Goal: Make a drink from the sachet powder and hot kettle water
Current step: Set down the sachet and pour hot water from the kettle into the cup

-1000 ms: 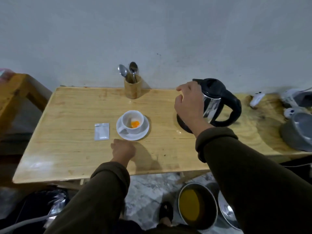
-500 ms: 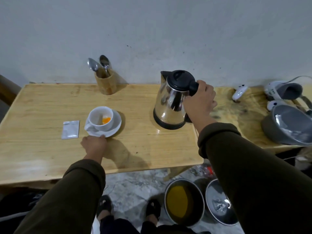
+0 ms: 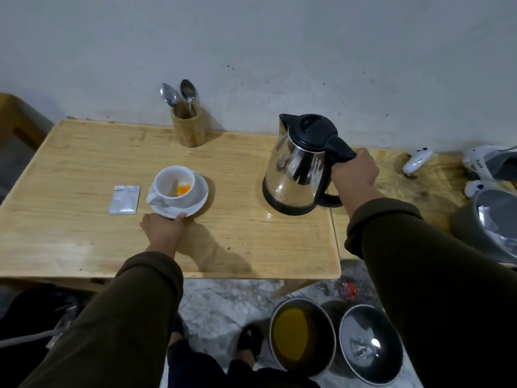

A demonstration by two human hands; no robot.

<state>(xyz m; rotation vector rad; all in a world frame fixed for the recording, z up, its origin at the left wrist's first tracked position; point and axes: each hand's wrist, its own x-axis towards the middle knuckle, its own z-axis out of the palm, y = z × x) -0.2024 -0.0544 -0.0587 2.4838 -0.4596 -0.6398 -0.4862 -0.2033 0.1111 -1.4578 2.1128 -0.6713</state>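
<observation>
A white cup [image 3: 173,186] with orange powder in its bottom stands on a white saucer [image 3: 195,201] on the wooden table [image 3: 84,219]. My left hand [image 3: 163,228] grips the saucer's near rim. Left of the saucer lies a silver sachet [image 3: 124,199], flat on the table. A steel kettle [image 3: 296,169] with a black lid and handle stands upright on the table's right part, spout towards the wall. My right hand [image 3: 355,175] is closed around its black handle.
A wooden holder [image 3: 188,127] with two spoons stands at the wall. White devices [image 3: 416,162] and a grey pot [image 3: 489,222] sit on the right table. Below the table edge, on the floor, are a pot of yellow liquid [image 3: 302,334] and a lid [image 3: 370,343].
My right hand went from the kettle's body to its handle, and the kettle turned with its spout to the wall. My left hand moved forward and took the saucer's rim.
</observation>
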